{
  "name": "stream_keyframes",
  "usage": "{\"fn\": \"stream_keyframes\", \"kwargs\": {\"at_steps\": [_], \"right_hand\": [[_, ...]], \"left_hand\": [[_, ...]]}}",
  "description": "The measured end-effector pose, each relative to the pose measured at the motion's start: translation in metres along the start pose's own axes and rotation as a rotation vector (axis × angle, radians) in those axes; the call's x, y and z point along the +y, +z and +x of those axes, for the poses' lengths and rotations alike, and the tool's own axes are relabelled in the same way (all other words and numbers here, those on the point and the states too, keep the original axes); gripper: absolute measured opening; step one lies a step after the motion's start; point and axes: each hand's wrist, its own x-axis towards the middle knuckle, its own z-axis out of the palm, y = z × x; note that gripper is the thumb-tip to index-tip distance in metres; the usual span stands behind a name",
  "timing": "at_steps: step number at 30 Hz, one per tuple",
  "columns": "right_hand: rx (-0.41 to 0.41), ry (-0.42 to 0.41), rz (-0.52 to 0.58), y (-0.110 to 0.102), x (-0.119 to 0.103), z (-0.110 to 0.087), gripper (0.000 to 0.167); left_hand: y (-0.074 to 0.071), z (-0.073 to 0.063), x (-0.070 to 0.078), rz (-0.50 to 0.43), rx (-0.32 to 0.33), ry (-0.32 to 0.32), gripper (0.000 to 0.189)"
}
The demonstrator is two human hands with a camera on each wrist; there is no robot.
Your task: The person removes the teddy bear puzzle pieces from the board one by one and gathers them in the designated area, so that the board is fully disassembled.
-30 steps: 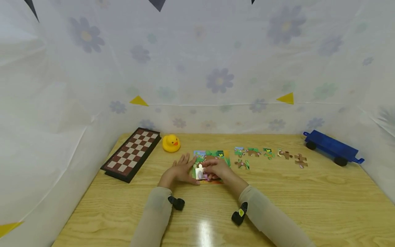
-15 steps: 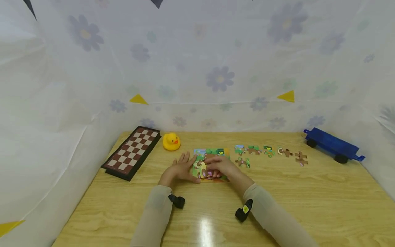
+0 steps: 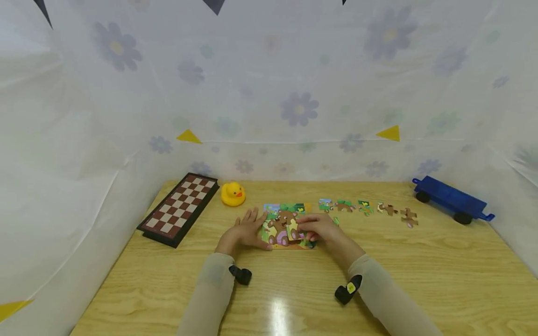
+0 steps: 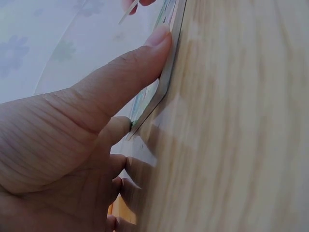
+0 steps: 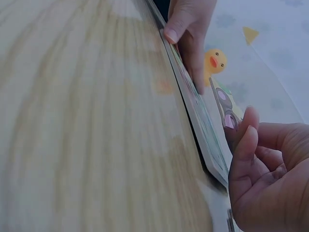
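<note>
A puzzle board [image 3: 272, 209] with a brown bear picture lies flat on the table. My left hand [image 3: 245, 232] holds its left side, fingers spread, the thumb on the near edge and the fingertips along the side, as the left wrist view shows. Between the thumb and fingers of my right hand [image 3: 325, 229] a puzzle piece [image 3: 293, 228] is pinched, brown, pink and yellow-green. In the right wrist view this puzzle piece [image 5: 225, 102] stands tilted up, apart from the board's surface [image 5: 205, 128]. The right hand covers the board's right part.
Several loose puzzle pieces [image 3: 345, 206] lie in a row right of the board, one partly behind my right hand. A yellow rubber duck [image 3: 233, 194] and a checkered board [image 3: 180, 206] stand at the left. At the far right is a blue wagon [image 3: 451, 197].
My right hand has carried the pinched puzzle piece rightward across the board, uncovering the bear's picture. My left hand has stayed at the board's left side.
</note>
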Motion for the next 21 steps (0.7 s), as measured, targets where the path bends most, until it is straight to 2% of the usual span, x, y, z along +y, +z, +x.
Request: {"fn": "stream_keyframes", "kwargs": {"at_steps": [6, 12, 15, 21], "right_hand": [[-0.002, -0.024, -0.035, -0.029, -0.001, -0.008, 0.033], [-0.006, -0.049, -0.055, -0.06, -0.004, -0.017, 0.041], [0.024, -0.04, -0.066, -0.074, -0.003, -0.023, 0.043], [0.089, 0.009, -0.016, -0.101, 0.005, -0.03, 0.044]], "left_hand": [[0.0, 0.0, 0.0, -0.008, 0.001, 0.002, 0.108], [-0.001, 0.001, -0.001, 0.005, 0.006, 0.001, 0.108], [-0.001, 0.001, -0.001, 0.002, 0.004, 0.001, 0.109], [-0.001, 0.001, -0.001, -0.005, 0.001, -0.002, 0.109]]}}
